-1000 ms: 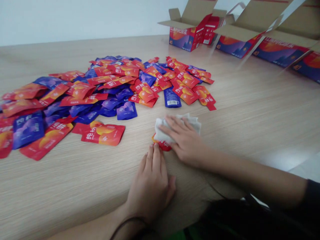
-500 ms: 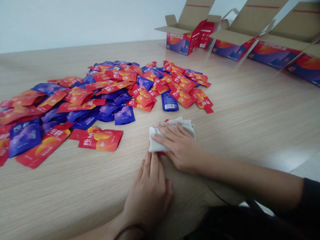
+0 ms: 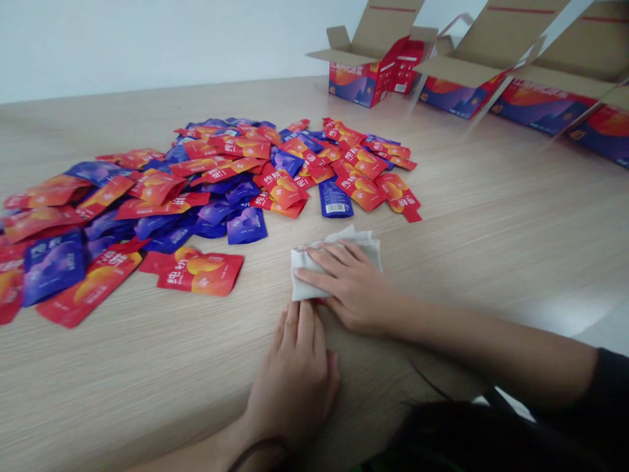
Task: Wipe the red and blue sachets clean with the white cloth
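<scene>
My right hand (image 3: 351, 285) lies on a folded white cloth (image 3: 302, 285), its fingers spread over the top and pressing it down. A narrow sliver of a red pouch (image 3: 320, 302) shows at the cloth's lower edge; the rest of that pouch is covered. My left hand (image 3: 295, 367) rests on the table just nearer to me, fingers stretched out and side by side, with the tips against the cloth's near edge. Whether these tips pin the pouch is hidden. To the left a single red-orange pouch (image 3: 199, 272) lies flat.
A broad heap of red and blue pouches (image 3: 236, 167) spreads over the left and middle of the wooden table (image 3: 147, 373). Several open cartons (image 3: 351, 82) with raised flaps stand along the back right. A pale wall (image 3: 147, 46) rises behind the table.
The cloth and my right hand have shifted slightly left, covering more of the red pouch beneath. My left hand stays almost in place. The whole view has moved a little.
</scene>
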A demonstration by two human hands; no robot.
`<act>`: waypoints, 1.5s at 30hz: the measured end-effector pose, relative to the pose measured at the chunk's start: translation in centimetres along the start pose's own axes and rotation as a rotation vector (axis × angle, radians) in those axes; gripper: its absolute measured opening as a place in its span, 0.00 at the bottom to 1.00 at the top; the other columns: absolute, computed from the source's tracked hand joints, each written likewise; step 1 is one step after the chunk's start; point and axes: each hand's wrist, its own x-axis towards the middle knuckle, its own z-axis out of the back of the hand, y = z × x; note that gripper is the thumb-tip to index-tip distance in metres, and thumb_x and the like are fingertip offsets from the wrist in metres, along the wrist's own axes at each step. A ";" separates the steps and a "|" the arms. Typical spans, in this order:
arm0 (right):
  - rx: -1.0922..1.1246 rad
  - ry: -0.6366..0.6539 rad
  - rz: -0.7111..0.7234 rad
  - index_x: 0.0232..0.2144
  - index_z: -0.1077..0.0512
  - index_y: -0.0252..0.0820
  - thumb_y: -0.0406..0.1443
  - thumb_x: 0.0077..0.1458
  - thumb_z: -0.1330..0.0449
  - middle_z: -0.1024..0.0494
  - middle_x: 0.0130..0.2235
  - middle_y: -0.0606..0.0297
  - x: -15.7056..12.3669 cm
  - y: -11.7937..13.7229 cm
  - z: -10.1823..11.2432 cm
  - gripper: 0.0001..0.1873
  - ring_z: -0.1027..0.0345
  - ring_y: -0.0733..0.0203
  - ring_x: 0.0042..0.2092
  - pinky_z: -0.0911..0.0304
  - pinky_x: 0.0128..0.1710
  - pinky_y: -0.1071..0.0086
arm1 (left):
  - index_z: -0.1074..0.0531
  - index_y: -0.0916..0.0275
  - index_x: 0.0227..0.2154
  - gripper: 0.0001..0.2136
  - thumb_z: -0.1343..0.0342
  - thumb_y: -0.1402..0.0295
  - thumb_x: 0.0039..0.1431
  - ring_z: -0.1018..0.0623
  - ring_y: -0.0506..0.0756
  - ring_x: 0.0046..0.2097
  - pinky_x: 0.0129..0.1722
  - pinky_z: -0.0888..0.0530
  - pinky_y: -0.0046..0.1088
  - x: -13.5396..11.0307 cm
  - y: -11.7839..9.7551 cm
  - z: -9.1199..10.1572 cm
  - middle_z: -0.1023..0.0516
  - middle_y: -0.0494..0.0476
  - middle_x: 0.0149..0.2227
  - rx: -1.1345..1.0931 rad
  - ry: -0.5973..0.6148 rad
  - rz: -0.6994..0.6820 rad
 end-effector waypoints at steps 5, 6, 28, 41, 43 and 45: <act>-0.030 -0.043 -0.116 0.61 0.35 0.43 0.37 0.63 0.49 0.39 0.65 0.51 -0.4 0.5 -0.1 0.25 0.47 0.45 0.65 0.55 0.64 0.47 | 0.32 0.86 0.52 0.26 0.56 0.68 0.57 0.27 0.73 0.57 0.51 0.24 0.45 -0.2 0.0 -0.1 0.30 0.86 0.55 -0.045 0.010 0.020; -0.028 -0.030 -0.050 0.62 0.35 0.44 0.38 0.63 0.48 0.40 0.66 0.53 -0.5 0.5 -0.1 0.25 0.49 0.45 0.65 0.57 0.64 0.47 | 0.31 0.86 0.52 0.26 0.56 0.68 0.57 0.26 0.73 0.55 0.51 0.24 0.46 -0.2 0.0 -0.1 0.29 0.86 0.54 -0.052 0.017 0.020; -0.032 0.004 -0.094 0.65 0.41 0.43 0.37 0.65 0.52 0.48 0.69 0.55 -0.9 1.0 -0.6 0.27 0.58 0.48 0.69 0.62 0.67 0.47 | 0.29 0.84 0.50 0.25 0.55 0.68 0.56 0.24 0.72 0.54 0.50 0.23 0.44 0.1 0.2 0.0 0.26 0.84 0.52 -0.018 0.001 0.015; -0.076 -0.016 -0.235 0.64 0.40 0.43 0.37 0.64 0.51 0.44 0.68 0.51 -0.8 0.8 -0.2 0.27 0.52 0.45 0.67 0.57 0.64 0.44 | 0.28 0.83 0.49 0.24 0.56 0.69 0.56 0.24 0.71 0.54 0.48 0.22 0.43 0.2 0.2 0.3 0.26 0.82 0.53 -0.014 -0.046 0.007; -0.051 0.013 -0.081 0.64 0.39 0.44 0.37 0.63 0.50 0.44 0.68 0.53 -1.0 1.0 -0.2 0.27 0.55 0.45 0.68 0.61 0.65 0.45 | 0.26 0.83 0.47 0.23 0.55 0.68 0.56 0.23 0.71 0.52 0.47 0.22 0.43 0.2 0.2 0.3 0.24 0.82 0.50 -0.021 -0.046 -0.011; -0.017 0.038 0.013 0.64 0.39 0.45 0.37 0.64 0.50 0.43 0.68 0.56 -1.1 0.8 -0.1 0.26 0.55 0.48 0.68 0.62 0.66 0.47 | 0.26 0.83 0.46 0.23 0.54 0.68 0.55 0.22 0.71 0.51 0.46 0.22 0.44 0.3 0.3 0.4 0.23 0.83 0.48 -0.026 -0.037 -0.026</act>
